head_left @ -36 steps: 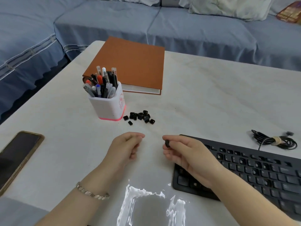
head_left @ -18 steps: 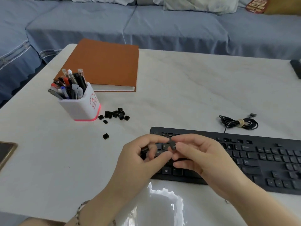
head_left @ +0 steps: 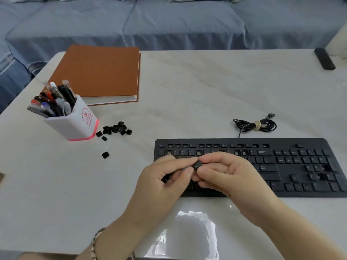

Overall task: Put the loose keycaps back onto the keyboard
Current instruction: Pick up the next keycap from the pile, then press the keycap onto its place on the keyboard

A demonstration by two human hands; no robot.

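Both hands meet over the left end of the keyboard (head_left: 262,166), fingertips touching around one black keycap (head_left: 197,164). Right hand (head_left: 231,175): thumb and index pinch the cap from its right side, other fingers curled under. Left hand (head_left: 161,182): index and thumb tips close on the cap's left side, so it's gripped from both sides, held just above the keys, not seated. Something dark shows under the left hand's curled fingers; can't tell if it's another cap or just the keyboard beneath. A bracelet (head_left: 94,244) sits on the left wrist.

Keyboard lies right of and beneath the fingers, w/ several sockets in the number row looking bare; the part under the hands is hidden. Its cable (head_left: 255,125) is coiled up beyond the fingers, to the right, tied w/ a band.

Loose caps: a pile (head_left: 115,129) well up-left of the fingers, touching one another, just beside the pen cup (head_left: 75,121). One single cap (head_left: 105,155) lies apart from the pile, nearer the left fingers, on bare table (head_left: 187,91). Another small one sits between it and the pile.

Pen cup is white w/ a pink base, stuffed w/ pens, far left of the fingers. Behind it an orange book (head_left: 97,72) lies flat. A black remote-like bar (head_left: 324,58) sits at the far right table edge. Blue sofa (head_left: 169,25) beyond the table.
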